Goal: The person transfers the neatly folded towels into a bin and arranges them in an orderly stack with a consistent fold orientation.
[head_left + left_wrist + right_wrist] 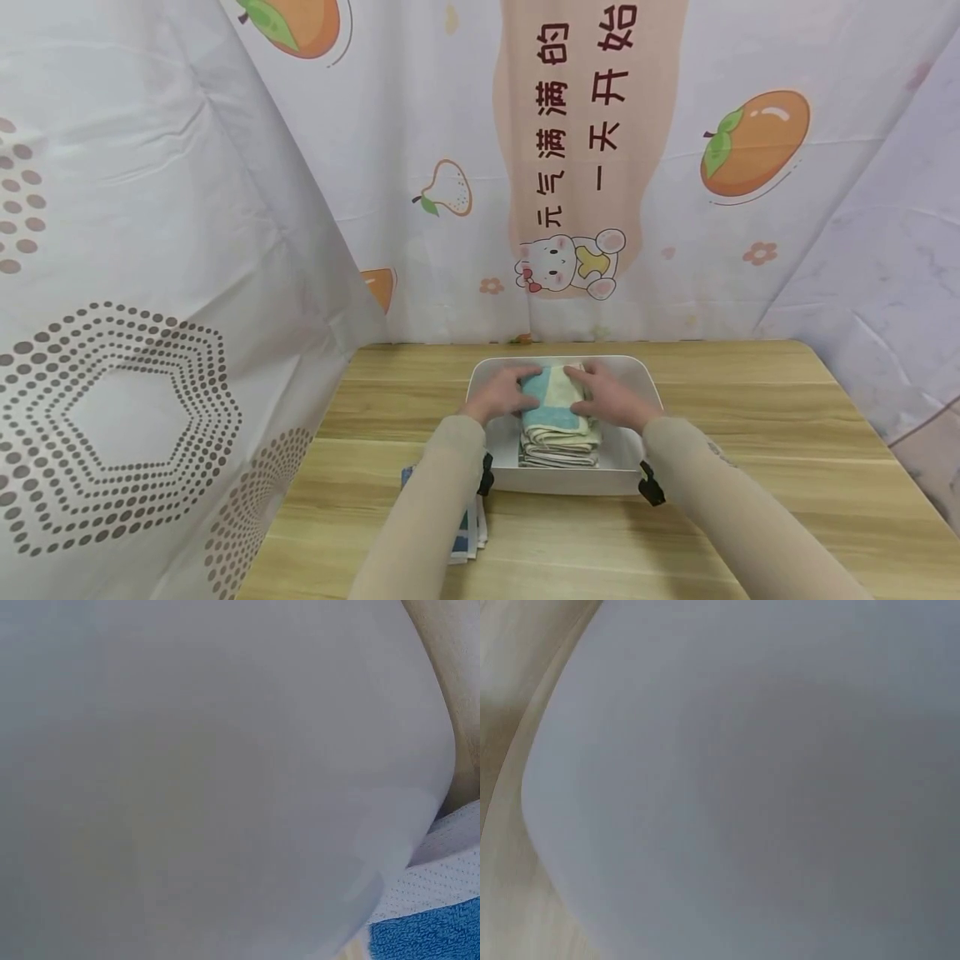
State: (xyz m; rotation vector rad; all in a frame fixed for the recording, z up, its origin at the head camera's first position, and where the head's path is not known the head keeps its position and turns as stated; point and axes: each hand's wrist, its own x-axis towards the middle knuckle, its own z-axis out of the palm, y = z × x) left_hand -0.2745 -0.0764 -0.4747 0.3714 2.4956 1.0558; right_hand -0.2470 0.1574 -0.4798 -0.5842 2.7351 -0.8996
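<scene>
A stack of folded towels (558, 457) stands inside a white plastic bin (558, 482). On top lies a folded light blue and cream towel (557, 417). My left hand (502, 395) touches this towel's left side with fingers spread, and my right hand (613, 398) touches its right side the same way. Both hands are inside the rim. The left wrist view is mostly filled by the bin's outer wall (225, 780), and so is the right wrist view, by the bin wall (742, 787); neither shows the fingers.
Left of the bin, partly under my left forearm, more cloth lies on the wooden table (750, 442): a blue, green and white towel (463, 533). Its blue terry part (427, 934) shows in the left wrist view. A printed curtain (450, 100) hangs behind the table.
</scene>
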